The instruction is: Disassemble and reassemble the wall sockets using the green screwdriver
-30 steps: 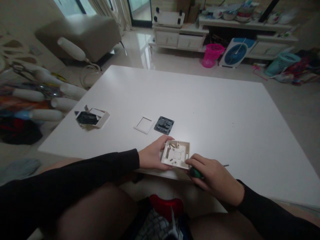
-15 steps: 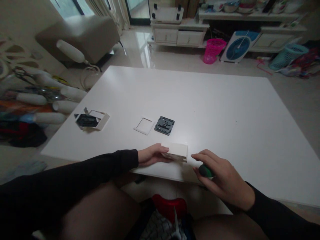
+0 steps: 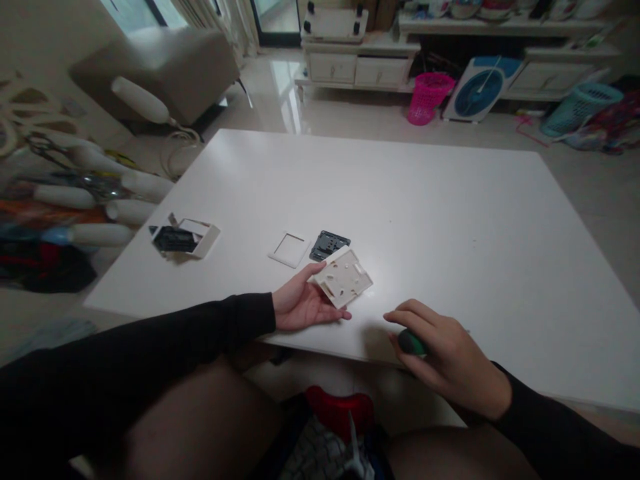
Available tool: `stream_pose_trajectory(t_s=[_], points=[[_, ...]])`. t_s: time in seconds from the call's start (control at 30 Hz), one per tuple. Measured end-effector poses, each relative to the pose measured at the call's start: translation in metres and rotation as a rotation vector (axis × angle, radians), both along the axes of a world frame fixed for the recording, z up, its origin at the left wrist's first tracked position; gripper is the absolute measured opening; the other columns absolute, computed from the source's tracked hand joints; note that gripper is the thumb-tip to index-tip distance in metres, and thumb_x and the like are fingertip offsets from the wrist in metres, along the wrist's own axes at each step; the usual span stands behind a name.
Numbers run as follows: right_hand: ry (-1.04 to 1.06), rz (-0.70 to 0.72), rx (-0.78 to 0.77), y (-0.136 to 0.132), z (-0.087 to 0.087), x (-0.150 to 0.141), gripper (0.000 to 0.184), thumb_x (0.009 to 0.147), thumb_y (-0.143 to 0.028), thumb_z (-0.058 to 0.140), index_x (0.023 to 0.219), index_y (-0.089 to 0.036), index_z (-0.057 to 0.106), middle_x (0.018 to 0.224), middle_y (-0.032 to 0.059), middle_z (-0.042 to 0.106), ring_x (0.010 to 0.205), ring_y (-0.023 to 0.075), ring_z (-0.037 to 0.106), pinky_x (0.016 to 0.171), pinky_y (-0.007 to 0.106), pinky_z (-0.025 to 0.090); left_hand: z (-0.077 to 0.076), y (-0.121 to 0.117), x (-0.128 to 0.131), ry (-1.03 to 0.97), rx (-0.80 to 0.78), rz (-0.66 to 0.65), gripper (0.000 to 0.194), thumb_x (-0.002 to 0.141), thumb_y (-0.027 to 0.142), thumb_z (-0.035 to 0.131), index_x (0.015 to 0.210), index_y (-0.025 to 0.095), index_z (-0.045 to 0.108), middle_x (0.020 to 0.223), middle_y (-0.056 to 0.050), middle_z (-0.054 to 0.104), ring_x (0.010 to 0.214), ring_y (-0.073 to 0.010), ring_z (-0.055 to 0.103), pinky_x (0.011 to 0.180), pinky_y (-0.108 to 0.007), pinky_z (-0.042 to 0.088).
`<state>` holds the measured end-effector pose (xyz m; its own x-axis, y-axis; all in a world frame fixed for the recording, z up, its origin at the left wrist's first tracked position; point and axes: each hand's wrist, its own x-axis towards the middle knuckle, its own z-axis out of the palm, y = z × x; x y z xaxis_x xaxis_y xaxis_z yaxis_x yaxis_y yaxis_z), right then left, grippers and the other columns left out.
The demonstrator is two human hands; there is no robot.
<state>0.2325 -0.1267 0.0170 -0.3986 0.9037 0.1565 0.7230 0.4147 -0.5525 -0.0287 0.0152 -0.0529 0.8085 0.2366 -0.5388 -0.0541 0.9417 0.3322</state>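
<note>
My left hand (image 3: pixel 305 303) holds a white plastic switch box (image 3: pixel 346 279) by its left side, tilted so that its moulded face with small slots shows. To the right, my right hand (image 3: pixel 445 350) curls around a screwdriver (image 3: pixel 413 343); only its black and green handle end is visible and the shaft is hidden. Just beyond the box lies a dark grey mounting plate (image 3: pixel 329 244), partly covered by it. Beside that plate rests a white square frame (image 3: pixel 289 250), flat on the table.
Towards the left edge of the white table (image 3: pixel 425 193) sits an open white box (image 3: pixel 203 240) with dark parts in it. A red object (image 3: pixel 340 408) is below the near edge, between the legs. A pink basket (image 3: pixel 429 99) and a fan (image 3: pixel 479 90) stand on the floor beyond.
My left hand has turned the switch box up and slightly away, so its slotted face shows and it now overlaps the dark plate. My right hand has hardly moved.
</note>
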Motion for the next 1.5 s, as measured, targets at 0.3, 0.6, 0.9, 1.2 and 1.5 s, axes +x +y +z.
stream_pose_trajectory(t_s=[0.3, 0.6, 0.9, 1.2, 1.5], points=[[0.005, 0.021, -0.006, 0.000, 0.002, 0.001, 0.030, 0.093, -0.013, 0.055, 0.121, -0.021, 0.058, 0.103, 0.0077, 0.067, 0.079, 0.0208, 0.069, 0.063, 0.031, 0.053, 0.008, 0.000, 0.000, 0.026, -0.028, 0.041, 0.082, 0.098, 0.068, 0.056, 0.146, 0.003, 0.044, 0.109, -0.018, 0.073, 0.101, -0.0288, 0.080, 0.088, -0.031, 0.063], [-0.004, 0.025, -0.022, -0.001, 0.000, 0.001, 0.027, 0.093, -0.013, 0.054, 0.119, -0.022, 0.058, 0.100, 0.0063, 0.066, 0.076, 0.0196, 0.067, 0.062, 0.030, 0.051, 0.003, -0.003, -0.004, -0.076, -0.052, -0.009, 0.093, 0.088, 0.077, 0.063, 0.143, 0.003, 0.048, 0.112, -0.020, 0.076, 0.105, -0.0314, 0.079, 0.091, -0.033, 0.061], [-0.002, 0.021, -0.016, -0.002, 0.000, 0.001, 0.030, 0.092, -0.013, 0.056, 0.120, -0.021, 0.058, 0.099, 0.0060, 0.067, 0.075, 0.0193, 0.067, 0.062, 0.030, 0.050, 0.007, -0.008, -0.010, -0.317, -0.064, -0.166, 0.095, 0.082, 0.082, 0.059, 0.139, 0.006, 0.056, 0.114, -0.019, 0.075, 0.094, -0.0304, 0.076, 0.080, -0.037, 0.059], [0.004, 0.027, -0.013, -0.001, 0.001, 0.002, 0.030, 0.092, -0.012, 0.055, 0.120, -0.021, 0.058, 0.098, 0.0064, 0.067, 0.075, 0.0191, 0.068, 0.061, 0.029, 0.050, 0.014, -0.012, -0.015, -0.432, 0.001, -0.274, 0.104, 0.069, 0.086, 0.061, 0.134, 0.004, 0.062, 0.113, -0.020, 0.075, 0.085, -0.0310, 0.074, 0.071, -0.037, 0.057], [-0.018, 0.011, -0.003, 0.000, 0.003, 0.003, 0.027, 0.090, -0.012, 0.055, 0.115, -0.021, 0.061, 0.096, 0.0067, 0.069, 0.074, 0.0187, 0.068, 0.062, 0.028, 0.051, 0.042, -0.003, -0.007, -0.150, 0.429, -0.307, 0.097, 0.057, 0.083, 0.079, 0.124, 0.015, 0.061, 0.108, -0.014, 0.073, 0.090, -0.0321, 0.072, 0.085, -0.046, 0.054]])
